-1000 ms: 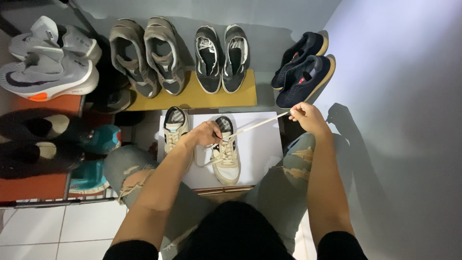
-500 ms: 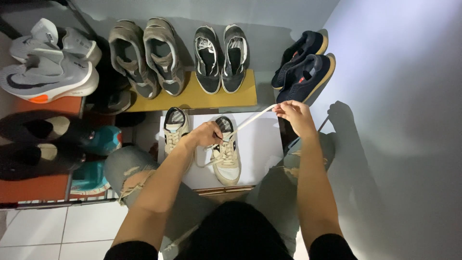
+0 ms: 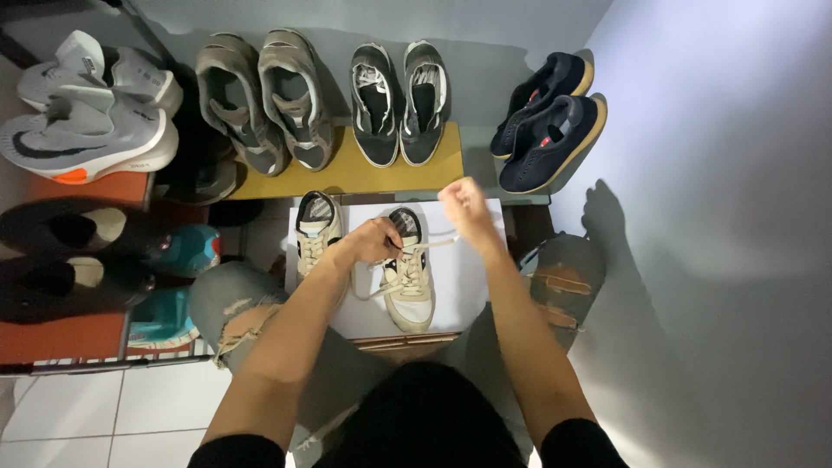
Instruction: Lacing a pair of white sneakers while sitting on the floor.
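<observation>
Between both hands' fingers (image 3: 394,236), a white lace (image 3: 431,243) crosses the beige sneaker (image 3: 409,282).

- cream sneaker (image 3: 407,282) with white laces (image 3: 431,244)
- navy shoes (image 3: 550,121), tan soles
- yellow shelf (image 3: 347,173)
- grey trainers (image 3: 82,113), orange heel patch
- teal shoes (image 3: 186,251)

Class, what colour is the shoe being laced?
Cream shoe with a dark heel, seen in the head view.

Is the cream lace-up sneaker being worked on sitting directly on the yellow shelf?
No, the cream lace-up sneaker lies on a white sheet, below the yellow shelf.
</observation>
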